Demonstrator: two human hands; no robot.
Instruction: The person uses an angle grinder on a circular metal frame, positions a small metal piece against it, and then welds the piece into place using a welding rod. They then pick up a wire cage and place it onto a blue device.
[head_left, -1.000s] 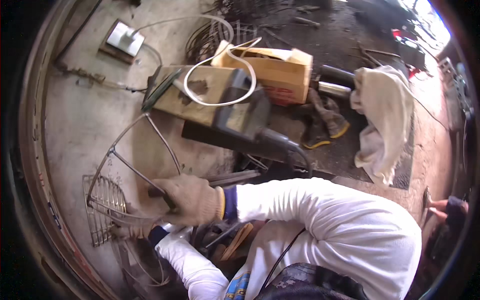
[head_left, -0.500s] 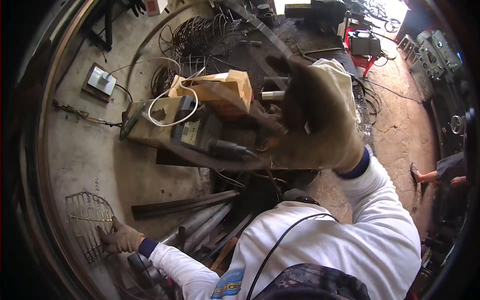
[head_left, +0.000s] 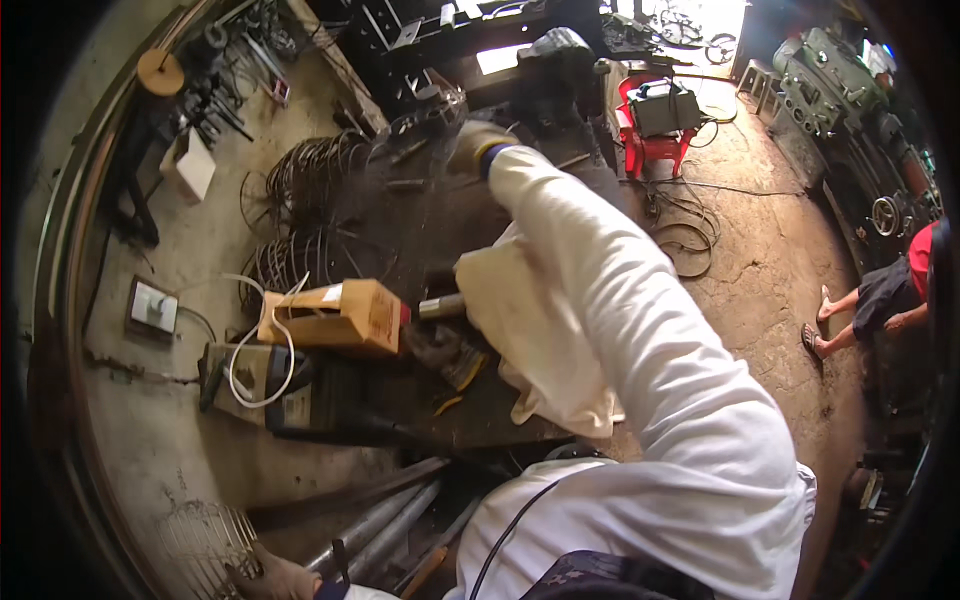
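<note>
At the lower left my left hand (head_left: 275, 577), in a grey-brown work glove, has its fingers closed on the edge of a wire rack (head_left: 205, 535). The rack's thin bars stand against the pale wall. My right hand (head_left: 480, 145), gloved too, is stretched far over the dark workbench (head_left: 430, 225). Motion smears its fingers, and whatever it touches there cannot be made out. Under my right forearm lies a cream cloth (head_left: 520, 310) with a metal tube (head_left: 442, 306) poking out at its left. Beside the tube rests a crumpled dark glove (head_left: 450, 358).
Left of the cloth are an open cardboard box (head_left: 350, 312) and a boxy machine with a white cable (head_left: 292, 370). Coiled wire (head_left: 310, 180) lies along the wall. Metal pipes (head_left: 390, 525) lie below the bench. A red stool (head_left: 650, 140) and another person's leg (head_left: 838, 338) are at right.
My right hand has swung from close in front of me to the bench's far end. The view has shifted, so the bench and rack sit lower. My left hand stays at the rack.
</note>
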